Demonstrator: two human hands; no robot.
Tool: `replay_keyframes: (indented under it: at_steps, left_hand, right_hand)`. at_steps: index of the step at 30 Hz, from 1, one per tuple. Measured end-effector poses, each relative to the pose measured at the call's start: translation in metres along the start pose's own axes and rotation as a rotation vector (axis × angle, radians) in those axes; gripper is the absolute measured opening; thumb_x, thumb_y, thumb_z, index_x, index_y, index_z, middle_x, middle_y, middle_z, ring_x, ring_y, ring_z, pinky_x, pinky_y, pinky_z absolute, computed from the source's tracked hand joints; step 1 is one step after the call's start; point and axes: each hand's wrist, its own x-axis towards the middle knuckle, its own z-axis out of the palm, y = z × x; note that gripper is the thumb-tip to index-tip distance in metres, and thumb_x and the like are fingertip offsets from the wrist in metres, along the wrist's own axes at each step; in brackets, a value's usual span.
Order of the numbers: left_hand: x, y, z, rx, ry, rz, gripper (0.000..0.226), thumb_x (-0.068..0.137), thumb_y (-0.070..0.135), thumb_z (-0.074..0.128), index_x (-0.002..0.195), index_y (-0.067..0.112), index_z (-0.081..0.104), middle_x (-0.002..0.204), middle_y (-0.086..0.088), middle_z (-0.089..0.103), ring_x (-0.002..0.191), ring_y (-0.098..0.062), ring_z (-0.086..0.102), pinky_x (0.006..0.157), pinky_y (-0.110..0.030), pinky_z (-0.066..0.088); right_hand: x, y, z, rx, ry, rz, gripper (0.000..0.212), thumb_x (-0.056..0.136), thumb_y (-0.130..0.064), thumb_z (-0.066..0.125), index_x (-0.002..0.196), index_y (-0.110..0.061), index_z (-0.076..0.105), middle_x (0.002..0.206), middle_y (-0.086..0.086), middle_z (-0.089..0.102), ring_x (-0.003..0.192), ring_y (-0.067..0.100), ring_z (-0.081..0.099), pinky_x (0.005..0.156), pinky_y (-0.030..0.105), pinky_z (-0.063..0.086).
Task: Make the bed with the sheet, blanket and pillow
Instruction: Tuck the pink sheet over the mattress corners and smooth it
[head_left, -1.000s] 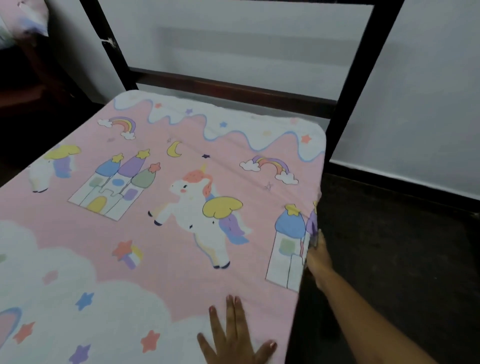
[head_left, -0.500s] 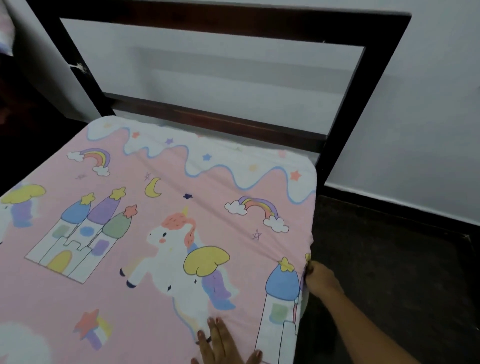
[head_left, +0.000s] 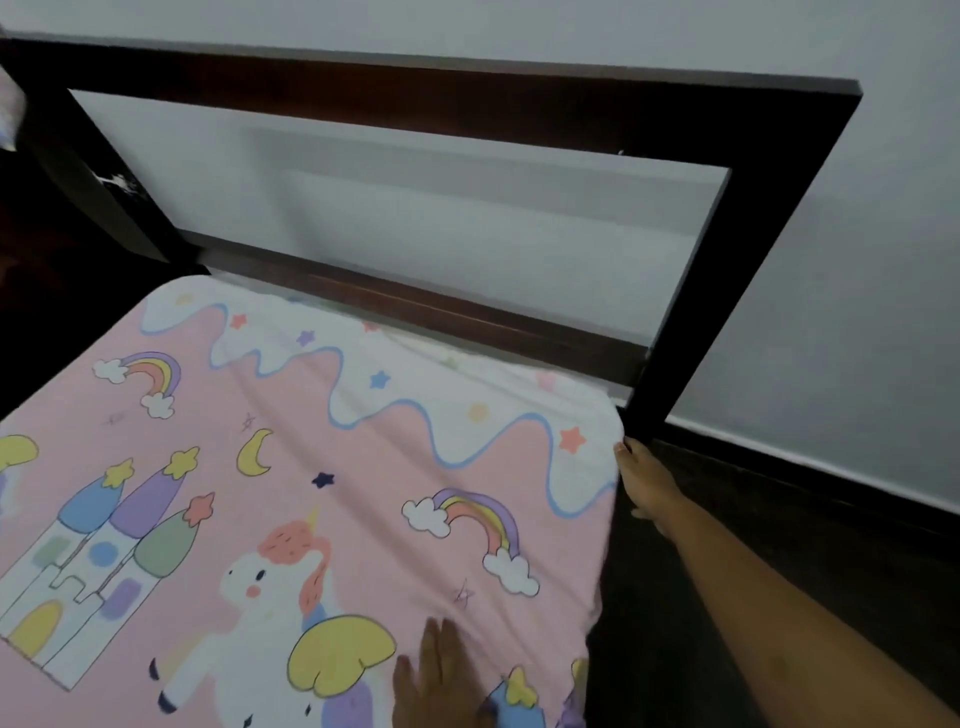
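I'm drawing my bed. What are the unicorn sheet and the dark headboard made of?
The unicorn sheet looks like soft matte cloth, maybe cotton: it creases near the corner. The headboard looks like dark stained wood, slightly glossy, reddish-brown where light hits; it could be veneer.

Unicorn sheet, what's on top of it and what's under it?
On the sheet, only the left hand lies flat. The right hand touches its side edge. What's underneath is completely covered.

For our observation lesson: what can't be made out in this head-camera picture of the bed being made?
Head view only.
Right hand: fingers partly hidden behind the sheet edge; grip unclear.
Left hand: palm cut off by bottom frame edge.
Blanket, pillow: not identifiable in view.
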Motion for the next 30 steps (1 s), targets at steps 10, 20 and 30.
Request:
replay_keyframes:
  at_steps: [10, 20, 30]
  left_hand:
    - [0.106, 0.094, -0.063, -0.152, 0.198, -0.047, 0.044, 0.088, 0.038, 0.051, 0.130, 0.025, 0.050, 0.126, 0.002, 0.050, 0.119, -0.023, 0.048, 0.089, -0.032, 0.040]
    - [0.236, 0.172, -0.085, 0.142, 0.005, 0.099, 0.052, 0.099, 0.043, 0.037, 0.148, 0.031, 0.021, 0.122, -0.010, 0.062, 0.108, -0.028, 0.060, 0.087, -0.036, 0.046]
    - [0.274, 0.171, -0.085, -0.178, -0.091, 0.204, 0.024, 0.095, 0.028, 0.056, 0.118, 0.020, 0.057, 0.067, 0.005, 0.061, 0.051, -0.007, 0.055, 0.052, -0.016, 0.041]
  right_hand:
    - [0.059, 0.010, 0.001, 0.349, -0.103, 0.267, 0.043, 0.100, -0.049, 0.028, 0.139, -0.039, 0.041, 0.140, 0.000, 0.046, 0.119, 0.028, 0.048, 0.095, 0.048, 0.044]
    - [0.088, 0.033, 0.008, 0.428, -0.108, 0.233, 0.039, 0.100, -0.034, 0.037, 0.138, -0.031, 0.046, 0.131, 0.003, 0.055, 0.114, 0.025, 0.054, 0.093, 0.040, 0.047]
    - [0.092, 0.039, 0.010, 0.272, 0.008, 0.042, 0.036, 0.101, -0.021, 0.039, 0.133, -0.021, 0.054, 0.128, 0.006, 0.060, 0.116, 0.023, 0.055, 0.102, 0.038, 0.044]
